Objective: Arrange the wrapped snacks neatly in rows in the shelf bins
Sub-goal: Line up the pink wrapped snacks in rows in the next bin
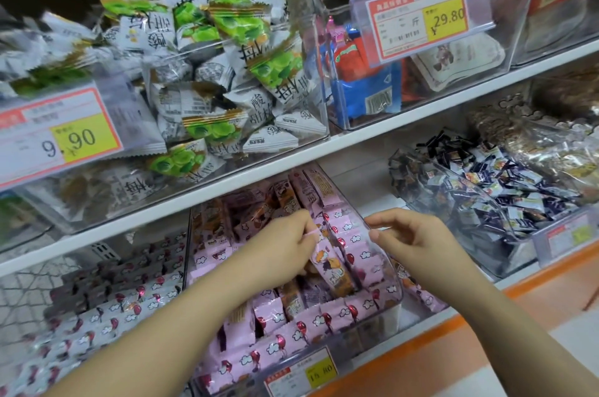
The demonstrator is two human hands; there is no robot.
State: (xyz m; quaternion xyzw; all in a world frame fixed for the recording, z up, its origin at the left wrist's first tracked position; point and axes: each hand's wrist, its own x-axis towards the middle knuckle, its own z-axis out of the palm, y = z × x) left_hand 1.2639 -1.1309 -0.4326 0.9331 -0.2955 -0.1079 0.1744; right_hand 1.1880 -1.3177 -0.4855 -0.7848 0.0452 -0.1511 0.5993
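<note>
A clear plastic bin [393, 291] on the lower shelf holds several pink wrapped snacks [327, 319] printed with clouds and balloons, some standing in rows. My left hand [285, 244] reaches into the bin and pinches one pink snack packet [330, 267] by its top edge, holding it tilted above the rows. My right hand [415, 234] hovers over the bin's right wall, fingers loosely curled, thumb and forefinger close together; whether they touch the wall is unclear.
A second bin of pink snacks [107, 315] sits to the left, a bin of dark blue candies [505, 199] to the right. Above, a shelf [324, 145] carries green-and-white packets [227, 72] and price tags [421, 14]. An orange shelf edge [453, 351] runs below.
</note>
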